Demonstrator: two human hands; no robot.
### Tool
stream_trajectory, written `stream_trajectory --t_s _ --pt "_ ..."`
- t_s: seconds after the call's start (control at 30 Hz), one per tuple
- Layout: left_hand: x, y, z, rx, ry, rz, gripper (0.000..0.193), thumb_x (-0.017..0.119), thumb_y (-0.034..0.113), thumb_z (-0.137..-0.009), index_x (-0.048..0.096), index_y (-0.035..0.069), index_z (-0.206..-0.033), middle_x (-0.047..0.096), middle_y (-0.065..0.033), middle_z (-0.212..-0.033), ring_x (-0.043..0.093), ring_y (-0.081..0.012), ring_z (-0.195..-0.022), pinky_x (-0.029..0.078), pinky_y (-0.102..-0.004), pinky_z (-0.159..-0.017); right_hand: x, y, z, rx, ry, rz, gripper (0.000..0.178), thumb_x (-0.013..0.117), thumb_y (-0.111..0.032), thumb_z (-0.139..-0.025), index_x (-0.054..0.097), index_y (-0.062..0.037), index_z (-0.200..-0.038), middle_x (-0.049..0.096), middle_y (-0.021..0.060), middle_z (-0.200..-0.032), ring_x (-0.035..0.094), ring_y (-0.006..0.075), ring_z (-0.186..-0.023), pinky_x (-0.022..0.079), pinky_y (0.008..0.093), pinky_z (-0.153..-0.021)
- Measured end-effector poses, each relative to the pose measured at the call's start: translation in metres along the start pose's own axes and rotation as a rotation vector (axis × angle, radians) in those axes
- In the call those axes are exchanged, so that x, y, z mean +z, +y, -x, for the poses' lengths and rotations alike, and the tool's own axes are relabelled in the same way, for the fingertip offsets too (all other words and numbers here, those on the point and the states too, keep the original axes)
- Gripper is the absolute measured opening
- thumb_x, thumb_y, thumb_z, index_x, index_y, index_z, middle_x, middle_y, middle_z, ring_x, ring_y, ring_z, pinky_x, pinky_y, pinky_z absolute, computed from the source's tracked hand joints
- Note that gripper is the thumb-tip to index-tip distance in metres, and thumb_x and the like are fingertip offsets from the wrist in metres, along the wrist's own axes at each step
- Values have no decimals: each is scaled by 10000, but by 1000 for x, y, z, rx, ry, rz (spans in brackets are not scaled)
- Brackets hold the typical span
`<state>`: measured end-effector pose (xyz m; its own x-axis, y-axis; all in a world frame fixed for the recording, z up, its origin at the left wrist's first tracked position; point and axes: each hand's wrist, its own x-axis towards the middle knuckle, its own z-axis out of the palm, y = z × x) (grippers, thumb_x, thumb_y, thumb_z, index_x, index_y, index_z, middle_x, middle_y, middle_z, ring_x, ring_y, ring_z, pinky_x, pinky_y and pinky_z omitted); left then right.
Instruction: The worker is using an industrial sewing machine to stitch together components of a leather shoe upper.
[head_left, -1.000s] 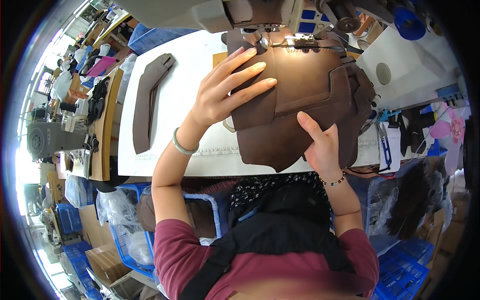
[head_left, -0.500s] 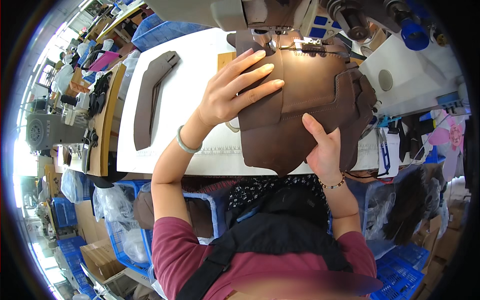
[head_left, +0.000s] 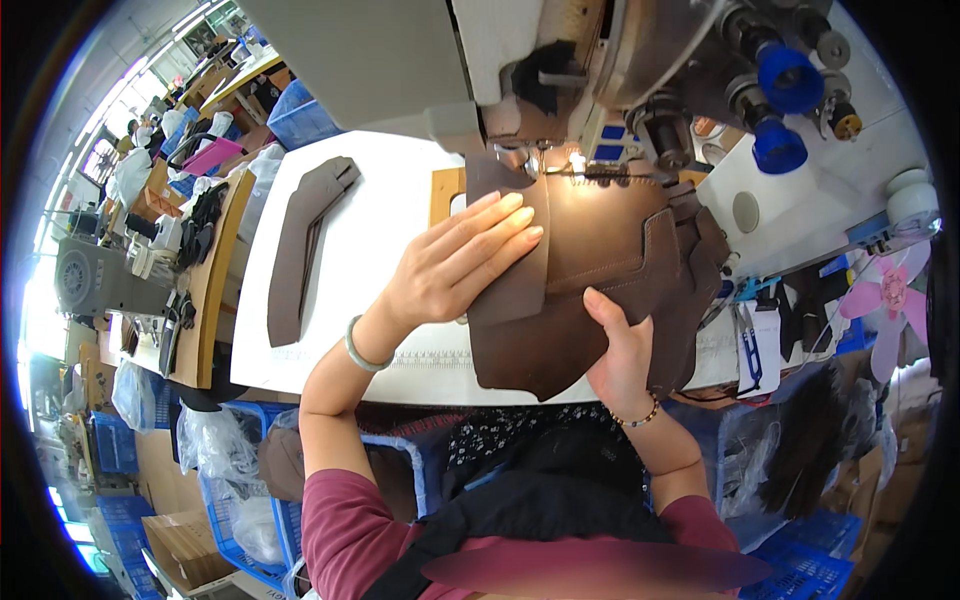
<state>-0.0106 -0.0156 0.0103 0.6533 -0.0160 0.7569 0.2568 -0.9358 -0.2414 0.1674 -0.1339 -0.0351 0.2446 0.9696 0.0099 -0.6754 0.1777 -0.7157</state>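
Note:
A large brown leather piece (head_left: 600,260) lies on the white sewing table (head_left: 370,260) with its far edge under the needle of the sewing machine (head_left: 560,90). My left hand (head_left: 455,265) lies flat on the leather's left flap, fingers spread and pressing it down. My right hand (head_left: 620,350) pinches the leather's near edge, thumb on top and fingers beneath. A green bangle sits on my left wrist and a bead bracelet on my right.
A long brown leather strip (head_left: 300,245) lies on the table's left side. Blue spools (head_left: 785,110) stand on the machine at right. Scissors (head_left: 750,345) hang at the table's right edge. Blue crates (head_left: 240,500) and bags sit on the floor at left.
The view has tilted closer to the machine. Both hands have slid forward with the leather toward the needle, and my left fingers have drawn nearer together.

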Motion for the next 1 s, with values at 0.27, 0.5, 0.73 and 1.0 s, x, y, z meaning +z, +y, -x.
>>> stream_trajectory --t_s 0.27,0.5,0.73,1.0 --pt "-1 -3 -1 17 -4 21 300 617 116 -744 700 -45 -984 688 -167 -999 673 -320 -995 563 -425 -893 -3 4 -2 -34 -21 63 247 619 -15 -896 574 15 -1137 612 61 -1090 578 112 -982 461 264 -889" --pt "-2 -6 1 5 -4 49 295 617 121 -742 707 -36 -974 691 -160 -984 678 -311 -974 565 -423 -887 0 6 0 -30 -43 42 254 605 -1 -898 562 10 -1148 604 63 -1096 572 114 -990 457 271 -902" --pt "0 -12 -1 -21 -6 40 299 607 147 -755 704 -23 -981 693 -151 -1000 667 -313 -1000 556 -429 -896 -2 8 -10 -22 -44 16 247 601 -1 -897 560 7 -1141 599 57 -1084 571 110 -981 458 267 -896" --pt "-1 -14 1 -36 -55 58 356 617 186 -736 694 -17 -1018 688 -151 -1022 659 -324 -1020 547 -438 -906 -1 6 -15 3 -51 -12 226 605 -12 -896 572 16 -1118 610 60 -1063 571 104 -968 463 258 -880"
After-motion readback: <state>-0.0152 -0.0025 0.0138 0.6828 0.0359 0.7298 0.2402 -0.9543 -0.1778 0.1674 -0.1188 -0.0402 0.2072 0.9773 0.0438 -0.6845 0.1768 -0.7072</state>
